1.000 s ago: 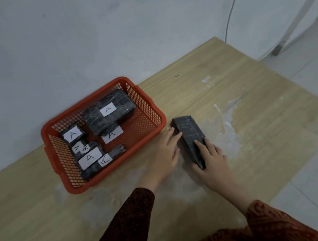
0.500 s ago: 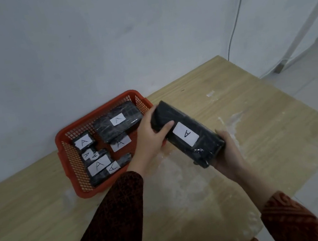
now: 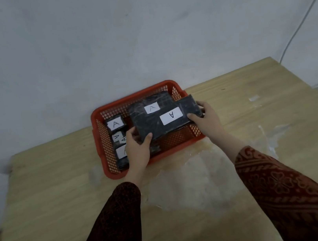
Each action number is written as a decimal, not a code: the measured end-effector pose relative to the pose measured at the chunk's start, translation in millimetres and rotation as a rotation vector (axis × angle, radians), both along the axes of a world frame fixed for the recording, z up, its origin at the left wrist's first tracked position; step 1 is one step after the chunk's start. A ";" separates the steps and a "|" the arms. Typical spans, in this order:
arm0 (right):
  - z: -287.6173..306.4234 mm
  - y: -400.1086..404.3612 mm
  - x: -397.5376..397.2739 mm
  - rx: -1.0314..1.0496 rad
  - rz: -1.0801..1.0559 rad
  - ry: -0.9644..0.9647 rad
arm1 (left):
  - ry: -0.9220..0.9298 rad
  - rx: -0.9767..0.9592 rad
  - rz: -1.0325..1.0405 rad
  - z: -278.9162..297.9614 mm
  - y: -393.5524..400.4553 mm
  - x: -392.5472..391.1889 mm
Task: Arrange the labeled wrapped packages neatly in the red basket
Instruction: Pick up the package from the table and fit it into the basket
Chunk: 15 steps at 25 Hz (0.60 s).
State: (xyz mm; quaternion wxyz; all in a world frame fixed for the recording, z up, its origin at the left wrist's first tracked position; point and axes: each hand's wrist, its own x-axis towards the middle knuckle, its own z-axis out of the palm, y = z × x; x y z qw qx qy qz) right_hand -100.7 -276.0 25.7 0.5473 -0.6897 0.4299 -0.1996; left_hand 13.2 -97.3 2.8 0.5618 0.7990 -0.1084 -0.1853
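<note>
Your two patterned sleeves (image 3: 301, 198) come up from the near edge of the wooden table (image 3: 42, 199), and everything that matters sits around the red basket (image 3: 107, 165) at the table's far side, against the wall (image 3: 100, 36).

At the basket's near side, your left hand (image 3: 137, 150) is closed on the near-left corner of the long wrapped package (image 3: 154, 125), thumb on top. Your right hand (image 3: 208, 116) clamps its other end, which juts past the basket's right rim. So both hands are gripping that one package, held above the basket's right half with its white label up and the letter A upside down to you. I judge it is not yet set down: it hangs tilted across the rim, partly over the big package (image 3: 143, 107) lying deeper in the basket.

Left of the held package, inside the basket, you have a small square package (image 3: 115, 123) toward the back, and in front of it a cluster of small ones (image 3: 120, 146) partly behind your left hand.

Count: one basket, one package in hand, one large one and at least three small ones inside; the exact number hidden I cannot tell. No package shows on the table outside the basket, so this looks like the last placement, with straightening perhaps left.
</note>
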 end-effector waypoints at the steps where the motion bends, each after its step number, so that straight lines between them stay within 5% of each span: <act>1: -4.1 -0.8 7.4 -0.046 0.035 0.038 | 0.009 0.007 0.001 -3.4 3.1 3.5; 7: 4.0 -16.2 31.3 -0.071 0.150 -0.082 | 0.097 0.008 -0.010 -9.0 3.1 15.6; 12: 37.3 -28.9 65.6 -0.146 0.657 -0.080 | 0.020 -0.118 -0.164 20.8 -18.2 41.0; 15: 35.4 -17.5 84.5 -0.130 0.624 -0.108 | -0.078 -0.072 -0.207 36.1 -33.9 57.1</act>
